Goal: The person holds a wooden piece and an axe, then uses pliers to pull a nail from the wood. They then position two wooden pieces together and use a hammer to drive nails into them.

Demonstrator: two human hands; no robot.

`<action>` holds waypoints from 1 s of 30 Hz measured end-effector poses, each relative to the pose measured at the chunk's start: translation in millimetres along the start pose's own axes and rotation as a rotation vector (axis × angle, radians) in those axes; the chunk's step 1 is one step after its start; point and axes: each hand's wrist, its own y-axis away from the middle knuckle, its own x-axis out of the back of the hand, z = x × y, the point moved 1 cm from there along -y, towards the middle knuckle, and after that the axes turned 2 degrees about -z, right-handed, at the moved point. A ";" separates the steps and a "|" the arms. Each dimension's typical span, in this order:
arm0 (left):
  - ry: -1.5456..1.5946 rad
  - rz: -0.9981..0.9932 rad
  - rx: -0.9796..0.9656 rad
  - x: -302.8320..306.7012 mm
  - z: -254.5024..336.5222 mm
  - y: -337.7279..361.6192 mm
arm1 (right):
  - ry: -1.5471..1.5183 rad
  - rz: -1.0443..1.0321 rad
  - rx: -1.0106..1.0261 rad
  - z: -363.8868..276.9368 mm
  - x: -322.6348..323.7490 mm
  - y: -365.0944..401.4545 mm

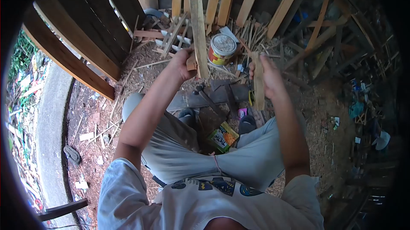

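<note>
- Nearest, at six o'clock, the green-and-yellow packet lies between my shoes.
- Just beyond, a hammer-like tool lies angled across the dark plank.
- At one o'clock, my right hand has its fingers closed around the short wooden piece, its lower end pointing back toward me.
- At eleven o'clock, my left hand grips the long wooden strip, fingers partly hidden; the strip's far end reaches toward twelve.
- Beyond and between my hands, a lidded bucket stands among wood scraps.
- Farthest, from twelve to one, upright boards lean side by side.
</note>
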 end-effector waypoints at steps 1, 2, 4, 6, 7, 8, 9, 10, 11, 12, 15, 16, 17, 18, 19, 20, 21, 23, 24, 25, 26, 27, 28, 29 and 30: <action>0.001 -0.058 0.073 14.2 -9.8 -13.2 | 0.124 0.072 -0.041 11.5 2.0 0.5; 0.010 -0.041 0.100 27.1 -20.0 -24.8 | 0.247 0.143 -0.090 23.5 2.3 5.5; 0.059 0.081 0.212 36.7 -26.6 -38.6 | 0.287 0.139 -0.129 26.8 -6.6 15.4; 0.064 0.100 0.207 42.1 -37.4 -52.0 | 0.151 0.170 -0.175 29.7 -8.5 20.7; 0.052 0.114 0.179 43.3 -43.5 -60.6 | 0.149 0.176 -0.180 32.8 -5.0 20.9; 0.036 0.127 0.152 44.6 -47.9 -69.0 | 0.114 0.136 -0.123 35.9 -0.2 21.0; -0.015 0.076 0.111 42.9 -50.9 -73.5 | 0.079 0.101 -0.064 38.8 4.4 21.5; -0.022 0.070 0.125 28.6 -50.5 -63.0 | 0.078 0.117 -0.065 41.4 9.2 22.7; 0.009 0.060 0.060 13.5 -48.1 -52.4 | 0.014 0.139 -0.052 42.6 14.6 24.3; 0.039 0.047 -0.006 -0.1 -46.6 -46.7 | -0.050 0.161 -0.035 42.0 20.1 26.5; 0.049 -0.058 -0.054 -4.5 -40.4 -65.1 | 0.007 0.219 0.006 28.4 28.9 39.2; 0.076 -0.127 -0.103 -4.7 -36.7 -70.9 | 0.004 0.231 0.017 26.7 31.5 42.0; 0.107 -0.238 -0.121 0.6 -34.6 -79.8 | 0.127 0.269 0.025 24.7 34.2 44.4; 0.099 -0.202 -0.143 -6.9 -31.8 -76.5 | 0.249 0.308 0.031 22.3 37.1 45.9; 0.102 -0.165 -0.212 -13.9 -31.5 -71.8 | 0.171 0.336 -0.012 21.1 42.5 47.1; 0.106 -0.130 -0.280 -21.0 -32.9 -66.1 | 0.167 0.348 -0.002 20.0 45.5 47.8; 0.098 -0.144 -0.275 -28.6 -36.8 -62.5 | 0.168 0.376 -0.026 19.2 48.6 48.7; 0.029 -0.110 -0.337 -42.3 -43.2 -56.4 | 0.165 0.413 -0.034 18.7 56.8 47.5; 0.022 -0.124 -0.339 -44.6 -48.0 -55.4 | 0.204 0.419 0.014 19.7 62.4 44.5; -0.065 -0.147 -0.388 -42.7 -54.9 -57.4 | 0.244 0.423 0.059 20.4 66.8 42.6; -0.151 -0.167 -0.440 -41.1 -60.1 -61.6 | 0.241 0.426 0.071 21.3 70.1 41.0; -0.248 -0.234 -0.564 -45.6 -60.9 -62.3 | 0.205 0.406 0.099 20.9 72.2 38.6; -0.250 -0.239 -0.572 -47.0 -59.7 -63.3 | 0.170 0.383 0.124 19.3 73.4 36.5; -0.337 -0.352 -0.650 -47.9 -58.7 -62.7 | 0.170 0.379 0.131 17.7 73.4 35.9; -0.425 -0.464 -0.726 -50.9 -57.5 -57.5 | 0.166 0.356 0.133 16.1 71.4 36.3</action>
